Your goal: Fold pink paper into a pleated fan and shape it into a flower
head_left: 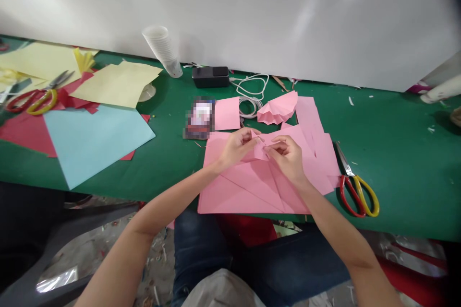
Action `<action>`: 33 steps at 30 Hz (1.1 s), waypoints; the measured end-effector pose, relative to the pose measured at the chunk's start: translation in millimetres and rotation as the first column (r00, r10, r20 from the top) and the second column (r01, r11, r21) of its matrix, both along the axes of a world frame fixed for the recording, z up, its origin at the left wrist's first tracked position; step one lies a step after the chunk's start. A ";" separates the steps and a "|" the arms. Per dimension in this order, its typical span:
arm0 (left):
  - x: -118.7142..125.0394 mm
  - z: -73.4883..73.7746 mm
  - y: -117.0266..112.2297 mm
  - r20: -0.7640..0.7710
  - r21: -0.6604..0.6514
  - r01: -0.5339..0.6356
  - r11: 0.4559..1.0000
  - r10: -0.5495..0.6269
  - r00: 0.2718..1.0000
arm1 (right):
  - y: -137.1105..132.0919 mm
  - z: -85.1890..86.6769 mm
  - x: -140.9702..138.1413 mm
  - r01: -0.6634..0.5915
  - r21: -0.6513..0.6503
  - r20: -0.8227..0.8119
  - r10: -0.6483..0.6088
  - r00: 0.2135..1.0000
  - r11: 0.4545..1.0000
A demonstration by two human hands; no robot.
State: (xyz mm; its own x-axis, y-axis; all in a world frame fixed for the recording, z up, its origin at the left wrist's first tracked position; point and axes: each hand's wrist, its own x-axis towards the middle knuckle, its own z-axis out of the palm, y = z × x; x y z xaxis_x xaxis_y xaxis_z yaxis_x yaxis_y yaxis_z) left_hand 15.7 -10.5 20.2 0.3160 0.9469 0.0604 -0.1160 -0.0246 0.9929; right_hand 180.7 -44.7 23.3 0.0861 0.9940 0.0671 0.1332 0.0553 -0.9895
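Note:
Between my two hands is a small piece of pink paper, bent or folded, held just above a stack of pink paper sheets. My left hand pinches its upper left side with thumb and fingers. On the right side, my right hand has thumb and forefinger closed on its edge. Past the hands sits a pleated pink paper piece, fanned out. Beside it are a pink square and loose pink sheets. The exact fold under my fingertips is partly hidden.
Red-and-yellow-handled scissors lie right of the stack. Behind are a black box with a white cable, a blurred phone and leaning stacked cups. Leftward lie blue paper, yellow paper and more scissors.

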 end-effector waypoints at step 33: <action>-2.6 5.9 -2.1 -0.027 -0.159 -0.012 0.987 0.008 1.000 | -1.5 -11.3 6.6 -0.134 0.391 0.518 -0.097 0.850 0.911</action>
State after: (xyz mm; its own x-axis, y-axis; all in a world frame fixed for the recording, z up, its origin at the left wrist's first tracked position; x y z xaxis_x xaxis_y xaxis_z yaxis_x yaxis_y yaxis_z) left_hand 13.1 -12.7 26.1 0.3060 0.9468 -0.0994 -0.0900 0.1327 0.9871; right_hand 187.2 -46.2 12.0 -0.0942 0.8698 0.4843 0.6101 0.4348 -0.6624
